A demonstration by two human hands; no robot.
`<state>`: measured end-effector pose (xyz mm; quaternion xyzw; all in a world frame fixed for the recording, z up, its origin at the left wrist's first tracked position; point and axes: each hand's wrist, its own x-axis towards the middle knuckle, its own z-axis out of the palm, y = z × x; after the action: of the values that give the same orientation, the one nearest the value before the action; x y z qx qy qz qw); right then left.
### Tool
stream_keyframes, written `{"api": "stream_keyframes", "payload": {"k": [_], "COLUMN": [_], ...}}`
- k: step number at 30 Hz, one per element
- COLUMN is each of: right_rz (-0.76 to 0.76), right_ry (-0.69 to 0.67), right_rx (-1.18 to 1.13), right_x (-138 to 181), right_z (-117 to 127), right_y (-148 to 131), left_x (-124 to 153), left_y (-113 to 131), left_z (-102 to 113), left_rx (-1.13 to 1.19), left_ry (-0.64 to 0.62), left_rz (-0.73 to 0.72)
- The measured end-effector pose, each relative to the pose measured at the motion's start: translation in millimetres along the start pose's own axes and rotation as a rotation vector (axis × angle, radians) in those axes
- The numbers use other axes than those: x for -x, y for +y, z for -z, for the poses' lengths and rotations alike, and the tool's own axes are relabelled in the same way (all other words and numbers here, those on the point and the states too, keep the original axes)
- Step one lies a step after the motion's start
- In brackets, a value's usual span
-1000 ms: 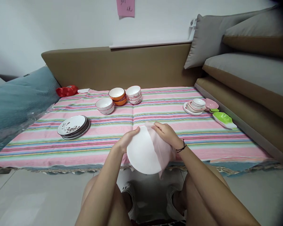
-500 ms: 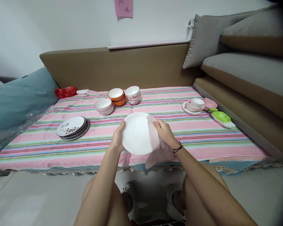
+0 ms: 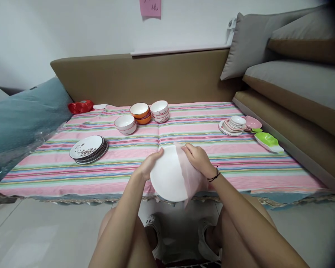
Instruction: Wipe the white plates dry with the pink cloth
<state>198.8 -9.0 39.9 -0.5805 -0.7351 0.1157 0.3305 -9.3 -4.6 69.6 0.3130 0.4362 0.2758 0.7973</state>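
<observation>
A white plate (image 3: 167, 176) is held up over the front edge of the striped cloth, its plain face toward me. My left hand (image 3: 150, 163) grips its left rim, thumb on top along the edge. On the right side, my right hand (image 3: 197, 158) is closed on a thin pale pink cloth (image 3: 192, 180) that wraps the plate's right rim. The cloth covers that part of the plate, and its lower end hangs below. The fingers beneath the plate are hidden.
Patterned plates (image 3: 88, 147) are stacked at left. White bowls (image 3: 125, 123), orange bowls (image 3: 140, 111) and more white bowls (image 3: 159, 108) stand behind. Small dishes (image 3: 236, 123) and a green dish (image 3: 268, 141) lie at right, beside piled cushions (image 3: 293, 82). A red bundle (image 3: 80, 107) sits back left.
The plate has come lower and nearer to me and has turned a little. Both hands still grip it, and the pink cloth has shifted with the right hand.
</observation>
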Motion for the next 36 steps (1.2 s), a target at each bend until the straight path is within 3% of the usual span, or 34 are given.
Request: {"api": "stream_keyframes", "payload": {"k": [3,7,15,21,24,28,36], "right_rz": [0.083,0.023,-0.198,-0.244,-0.236,-0.216,0.048], "right_ry": [-0.069,-0.049,0.124,0.142,0.144,0.148,-0.016], "right_rx": [0.027,-0.009,-0.269,-0.287,-0.244,-0.133,0.088], "right_x": [2,-2,-9,-6,-5,-4,4], "right_z": [-2,-6,-14,-21,-16,-4,5], "right_y": [-5,-6,6,9,9,8,1], "left_x": [0,1,-6,-16,-18,-15,-5], "left_y": [-3,-3,1,-1,0,2,1], "left_z": [-4,-5,-5,-6,-3,0,1], "left_rx": [-0.069,-0.047,0.308,0.399,0.345,0.228,-0.066], "left_ry": [-0.028,0.009,0.136,0.197,0.17,0.046,-0.095], "left_rz": [0.04,-0.005,-0.358,-0.462,-0.423,-0.283,0.019]}}
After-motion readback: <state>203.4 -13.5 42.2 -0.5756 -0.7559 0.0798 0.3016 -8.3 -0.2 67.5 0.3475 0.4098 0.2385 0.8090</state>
